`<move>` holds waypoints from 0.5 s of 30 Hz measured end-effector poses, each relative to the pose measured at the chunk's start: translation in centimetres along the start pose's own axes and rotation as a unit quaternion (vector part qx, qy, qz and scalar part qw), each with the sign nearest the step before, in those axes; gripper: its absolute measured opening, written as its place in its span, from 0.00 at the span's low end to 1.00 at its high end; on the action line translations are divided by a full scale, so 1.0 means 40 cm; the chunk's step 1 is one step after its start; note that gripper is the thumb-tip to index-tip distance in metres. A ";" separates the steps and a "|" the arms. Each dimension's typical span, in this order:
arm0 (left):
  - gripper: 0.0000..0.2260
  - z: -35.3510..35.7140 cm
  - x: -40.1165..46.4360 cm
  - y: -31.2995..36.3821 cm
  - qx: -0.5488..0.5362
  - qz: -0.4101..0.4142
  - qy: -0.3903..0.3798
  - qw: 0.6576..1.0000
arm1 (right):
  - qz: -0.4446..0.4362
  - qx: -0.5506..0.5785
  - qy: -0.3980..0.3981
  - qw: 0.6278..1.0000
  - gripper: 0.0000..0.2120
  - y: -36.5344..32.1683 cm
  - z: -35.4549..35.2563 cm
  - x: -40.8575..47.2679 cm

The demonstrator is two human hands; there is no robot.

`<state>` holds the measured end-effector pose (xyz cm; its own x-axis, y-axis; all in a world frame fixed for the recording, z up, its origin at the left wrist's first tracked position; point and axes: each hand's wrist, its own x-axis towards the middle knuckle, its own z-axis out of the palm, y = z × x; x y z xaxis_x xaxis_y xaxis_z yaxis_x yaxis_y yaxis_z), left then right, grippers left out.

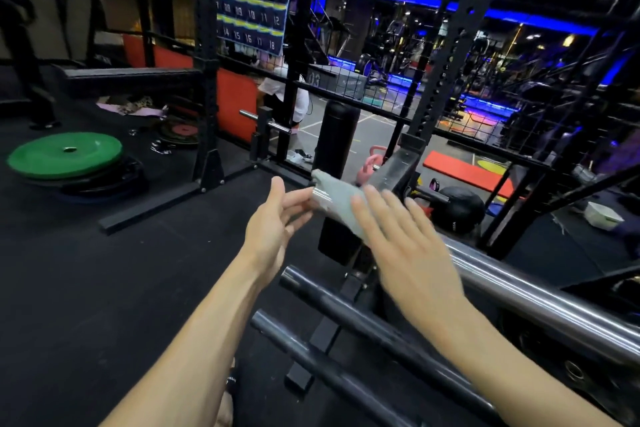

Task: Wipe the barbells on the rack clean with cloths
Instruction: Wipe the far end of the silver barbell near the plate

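A chrome barbell sleeve runs from the lower right up toward the centre, where its end is draped in a pale grey-green cloth. My left hand is open just left of the bar's end, fingertips at the cloth's edge. My right hand is blurred, fingers spread straight over the bar just behind the cloth and covering part of it. Neither hand visibly grips anything.
Two dark storage pegs jut out below the barbell. Black rack uprights stand left and right. A green plate tops a stack on the black floor at left. A black punching bag, pink kettlebells and wire fencing stand behind.
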<state>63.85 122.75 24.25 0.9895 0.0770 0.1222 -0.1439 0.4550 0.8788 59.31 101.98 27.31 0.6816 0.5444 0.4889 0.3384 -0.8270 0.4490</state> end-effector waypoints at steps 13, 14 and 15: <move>0.36 -0.001 0.001 0.022 0.062 0.013 -0.033 0.997 | 0.036 0.041 -0.143 0.988 0.15 -0.076 0.005 0.276; 0.35 -0.001 0.001 0.024 0.052 0.010 -0.020 0.998 | 0.045 0.071 -0.176 0.981 0.13 -0.057 0.003 0.283; 0.33 -0.004 0.000 0.021 0.034 0.002 -0.008 0.999 | 0.058 0.105 -0.204 0.971 0.12 -0.036 0.001 0.281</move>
<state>63.73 123.28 24.92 0.9890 0.0646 0.1333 -0.1480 0.3925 0.9078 66.50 109.28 32.13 0.9095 0.3792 0.1702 0.3389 -0.9137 0.2244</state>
